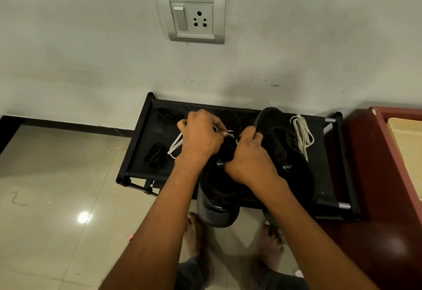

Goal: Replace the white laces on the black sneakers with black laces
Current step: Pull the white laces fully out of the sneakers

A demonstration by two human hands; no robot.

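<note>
Head view looks down first on 2 bare feet (196, 235) standing on the pale tiled floor (57, 187), close against the near edge of a low black rack (146, 139). Both forearms reach forward over that edge to the nearer black sneaker (217, 189), which lies lengthwise on the fabric top with its end hanging over the rack's near rail. The right hand (249, 159) is curled tight on the sneaker's upper, fingers hooked at the lacing area. The left hand (201, 134) pinches a white lace (177, 144) just above the same shoe; the lace loops out to the left of that hand and a short frayed end shows between the 2 hands. Just right of this shoe lies the second black sneaker (280, 143), touching it or nearly so. Beyond and right of that one, a loose white lace (302, 134) sits bundled on the fabric. On the rack's left part lie 2 coiled black laces: 1 nearer (155, 156), 1 farther (169, 115). A dark red cabinet (374, 175) stands at the right. Behind the rack rises the pale wall, bearing a switch and socket plate (194, 17).
</note>
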